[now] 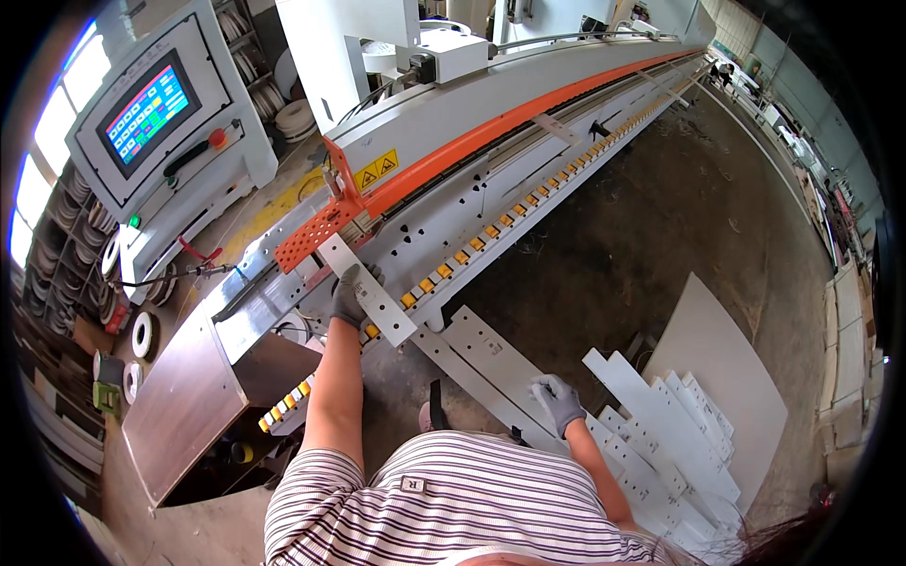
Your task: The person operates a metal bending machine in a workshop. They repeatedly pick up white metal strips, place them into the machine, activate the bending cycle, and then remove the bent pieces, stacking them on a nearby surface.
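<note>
My left hand [348, 300], in a grey glove, is at the long edge of a narrow white board [386, 307] and grips it. The board has small drilled holes and lies slantwise at the near end of the machine, its far end by the orange perforated guard [311, 240]. My right hand [559, 400], in a light grey glove, rests with its fingers stretched out on a longer white panel [486, 351] with drilled holes. That panel lies to the right of the narrow board, nearer my body.
A row of yellow-and-black rollers [491, 231] runs along the long machine [528, 85]. Several white boards [675, 429] are stacked at lower right, beside a large pale sheet [722, 377]. A control panel with a screen [148, 113] stands at left, above a brown cabinet [184, 415].
</note>
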Tool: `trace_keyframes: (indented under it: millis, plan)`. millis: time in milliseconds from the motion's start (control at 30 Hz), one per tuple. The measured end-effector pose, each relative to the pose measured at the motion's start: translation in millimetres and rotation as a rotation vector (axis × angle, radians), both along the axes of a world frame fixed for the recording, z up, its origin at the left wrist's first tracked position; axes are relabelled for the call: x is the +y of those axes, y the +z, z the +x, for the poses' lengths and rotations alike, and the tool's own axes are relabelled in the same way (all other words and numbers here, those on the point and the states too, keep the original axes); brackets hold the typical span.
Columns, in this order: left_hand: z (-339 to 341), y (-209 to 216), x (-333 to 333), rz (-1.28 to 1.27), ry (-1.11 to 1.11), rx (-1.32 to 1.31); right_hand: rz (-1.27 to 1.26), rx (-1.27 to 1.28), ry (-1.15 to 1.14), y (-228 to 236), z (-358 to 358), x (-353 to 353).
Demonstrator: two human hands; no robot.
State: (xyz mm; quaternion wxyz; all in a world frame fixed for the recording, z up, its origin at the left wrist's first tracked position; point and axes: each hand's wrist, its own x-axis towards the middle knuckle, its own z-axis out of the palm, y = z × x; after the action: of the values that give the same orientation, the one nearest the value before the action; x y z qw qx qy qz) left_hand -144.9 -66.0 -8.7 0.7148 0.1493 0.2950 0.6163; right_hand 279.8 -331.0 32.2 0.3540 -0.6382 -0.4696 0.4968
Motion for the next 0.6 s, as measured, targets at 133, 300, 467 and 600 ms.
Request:
trace_keyframes:
  millis: [133,300,467,600]
  plan:
    - [-6,-3,14,-0.04,-0.015,-0.011,-0.008,-0.096,0.014,-10,3,-4]
    - [-11,-3,21,-0.173,0.011,0.022,-0.051,-0.224,0.043,-35,10,-9]
    - [14,5,37,-0.214,0.009,-0.055,-0.096,-0.097,0.012,-39,9,-4]
    - [56,14,66,-0.216,0.056,-0.06,-0.148,-0.102,-0.014,-21,15,-2]
